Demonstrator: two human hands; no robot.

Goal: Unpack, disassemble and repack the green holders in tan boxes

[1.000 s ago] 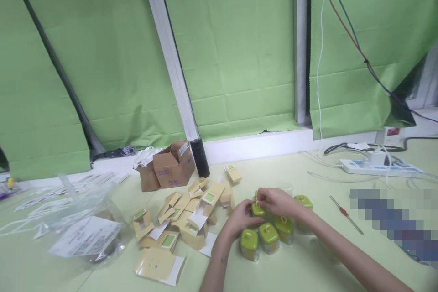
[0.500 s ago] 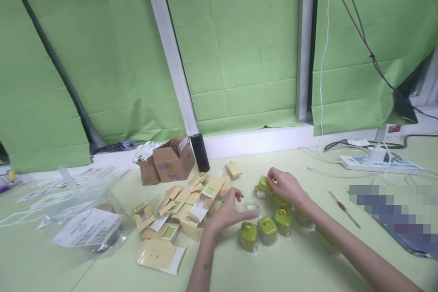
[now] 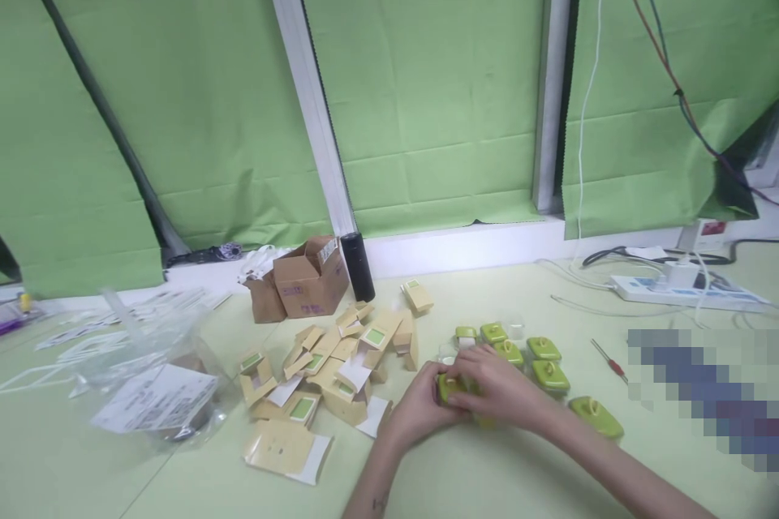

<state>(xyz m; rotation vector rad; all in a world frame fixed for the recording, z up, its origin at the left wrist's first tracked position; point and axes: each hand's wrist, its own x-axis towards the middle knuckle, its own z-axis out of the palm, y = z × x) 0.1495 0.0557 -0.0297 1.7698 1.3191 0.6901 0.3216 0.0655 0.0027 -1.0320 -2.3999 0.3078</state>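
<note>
My left hand (image 3: 421, 409) is wrapped round the near side of a small clear jar with a green lid (image 3: 449, 388). Coming in from the right, my right hand (image 3: 496, 385) has its fingers closed over the same jar and hides part of it. Behind the hands stand more jars with square green lids, among them one (image 3: 466, 335), one (image 3: 493, 332) and one (image 3: 509, 353). Off to the right are further green-lidded jars (image 3: 551, 375), with a larger one (image 3: 596, 417) nearest my right forearm. A lidless clear jar (image 3: 447, 353) stands just beyond my fingers.
Opened cardboard packets (image 3: 332, 365) lie heaped on the left. Farther left is a clear plastic bag (image 3: 200, 389) with a label. A brown box (image 3: 310, 280) and a black cylinder (image 3: 358, 268) stand behind. Rightward are a screwdriver (image 3: 610, 360) and a power strip (image 3: 645, 292).
My right hand has left a green lid at the back and moved nearer and left. My left hand, open before, has closed round a jar, and both hands now meet there.
</note>
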